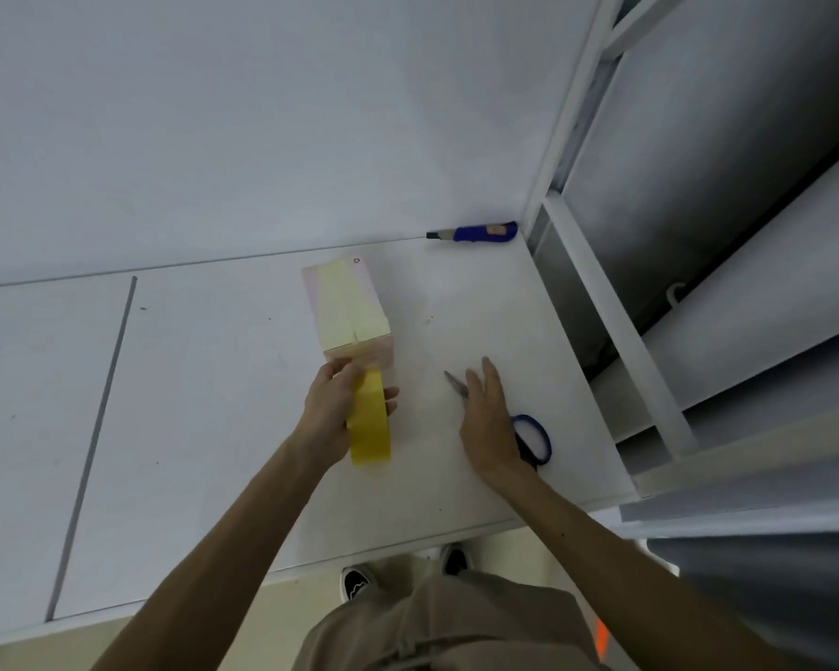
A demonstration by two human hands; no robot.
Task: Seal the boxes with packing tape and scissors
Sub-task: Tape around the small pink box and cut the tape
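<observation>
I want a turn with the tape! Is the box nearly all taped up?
Nearly. Done: a yellow tape strip already covers the top of the box. In hand: the left hand grips the tape roll at the box's near end, tape seemingly uncut. Left: cutting; the right hand lies open over the scissors, not gripping them yet.

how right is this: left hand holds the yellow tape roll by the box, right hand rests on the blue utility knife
One slip: the right hand lies over the scissors, not the blue utility knife, which sits by the wall, as the head view shows. The left hand does hold the yellow tape roll by the box.
</observation>
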